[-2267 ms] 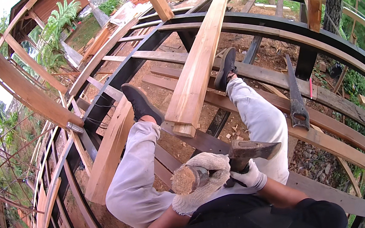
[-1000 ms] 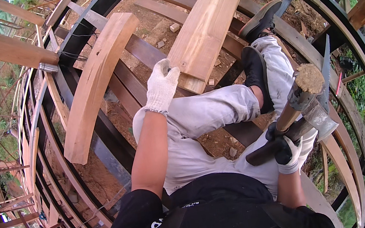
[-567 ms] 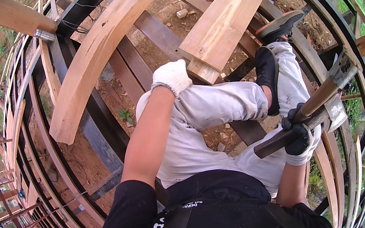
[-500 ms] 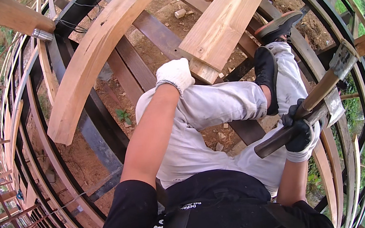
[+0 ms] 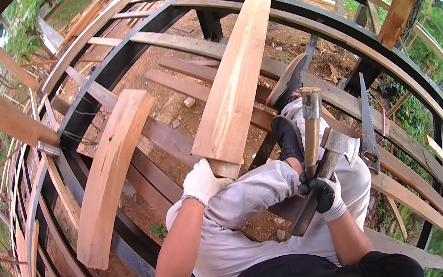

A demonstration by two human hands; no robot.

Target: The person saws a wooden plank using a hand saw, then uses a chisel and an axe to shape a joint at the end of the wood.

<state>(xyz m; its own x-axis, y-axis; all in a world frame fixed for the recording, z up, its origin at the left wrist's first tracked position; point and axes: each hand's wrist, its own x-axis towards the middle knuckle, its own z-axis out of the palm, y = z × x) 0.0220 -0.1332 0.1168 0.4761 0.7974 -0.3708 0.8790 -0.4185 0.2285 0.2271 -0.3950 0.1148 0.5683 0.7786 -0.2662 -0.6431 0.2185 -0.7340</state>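
Observation:
My left hand (image 5: 203, 182), in a white knit glove, is at the near end of a long pale plank (image 5: 241, 78). Its fingers close on the corner of a short wooden block (image 5: 225, 169) under the plank end; the fingertips are partly hidden. My right hand (image 5: 324, 192), in a dark-palmed glove, is closed around two tools together above my right thigh. One is a hatchet (image 5: 340, 145) with a steel blade pointing right and a dark handle. Beside it stands a thick wooden-handled tool (image 5: 312, 130) with a metal band near its top; its lower end is hidden.
A thick curved timber (image 5: 115, 177) lies across the beams at left. A handsaw (image 5: 368, 128) rests on the frame at right. Dark curved beams (image 5: 154, 31) surround me, with gaps showing brown soil below. Wooden posts (image 5: 5, 108) rise at both sides.
The view has shifted, showing more of the far side and the handsaw. My right hand has brought both tools inward to the left. My left hand stays at the block's end.

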